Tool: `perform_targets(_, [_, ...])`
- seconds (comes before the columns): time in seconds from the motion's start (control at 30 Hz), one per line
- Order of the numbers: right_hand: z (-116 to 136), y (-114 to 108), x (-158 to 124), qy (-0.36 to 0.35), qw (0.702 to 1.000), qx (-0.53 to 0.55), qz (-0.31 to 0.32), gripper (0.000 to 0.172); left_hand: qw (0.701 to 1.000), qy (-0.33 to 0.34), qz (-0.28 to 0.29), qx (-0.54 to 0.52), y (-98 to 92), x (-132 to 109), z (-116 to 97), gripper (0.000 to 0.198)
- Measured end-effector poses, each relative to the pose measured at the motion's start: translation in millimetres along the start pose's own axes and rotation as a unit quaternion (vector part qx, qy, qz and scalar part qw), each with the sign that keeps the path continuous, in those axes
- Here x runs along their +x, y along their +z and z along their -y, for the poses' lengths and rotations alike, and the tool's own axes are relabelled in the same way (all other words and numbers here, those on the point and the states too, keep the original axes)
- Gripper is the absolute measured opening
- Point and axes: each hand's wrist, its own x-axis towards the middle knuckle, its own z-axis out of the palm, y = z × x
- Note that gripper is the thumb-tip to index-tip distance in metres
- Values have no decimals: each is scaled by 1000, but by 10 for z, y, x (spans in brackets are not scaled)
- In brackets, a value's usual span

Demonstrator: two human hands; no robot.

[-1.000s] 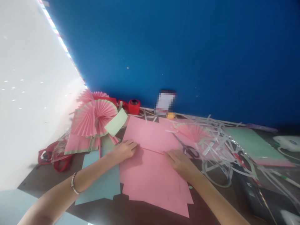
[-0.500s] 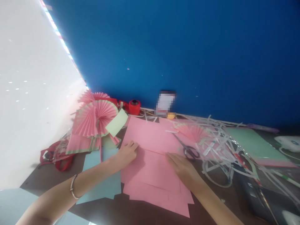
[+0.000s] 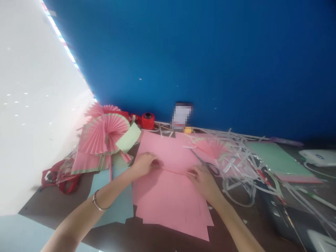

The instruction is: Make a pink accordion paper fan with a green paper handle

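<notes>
A pink paper sheet [image 3: 168, 196] lies on the dark table on top of more pink sheets. A fold line crosses it from left to right. My left hand [image 3: 144, 163] pinches the left end of that fold with curled fingers. My right hand [image 3: 202, 176] pinches the right end of the fold, fingers pressed together on the paper. A silver bracelet [image 3: 97, 204] is on my left wrist. Scissors [image 3: 207, 164] lie just beyond my right hand.
Pleated pink paper fans [image 3: 105, 133] pile up at the left, by a red tape roll [image 3: 147, 120]. A light blue sheet [image 3: 115, 203] lies under my left forearm. A tangle of white paper strips [image 3: 244, 164] and a green sheet [image 3: 275, 159] fill the right. A blue wall [image 3: 196, 63] stands behind.
Both hands have gone from lying flat on the pink sheet to pinching along its fold line. The view has shifted slightly.
</notes>
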Motion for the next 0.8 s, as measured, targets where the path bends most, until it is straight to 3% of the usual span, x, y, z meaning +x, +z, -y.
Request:
perform_targets(0.17, [26,-41,-19,6,999,51,-4,16,997,-5,29,-72,-38,-7,58,14])
perform_targets(0.37, [81,-128,-48,99,979,176,-33,20,985,-9,88,-149,-109,30,115,21])
perform_targets(0.5, [131,-141,-45,125,969,209,-42,21,986,12,117,-119,-145,79,-42,32])
perform_targets(0.67, [222,-166,-47,141,951,268,-59,21,987,30,110,-116,-50,200,-355,30])
perform_targets(0.8, [274,-199,-57,190,928,309,-87,24,974,24,127,-185,30,304,-384,35])
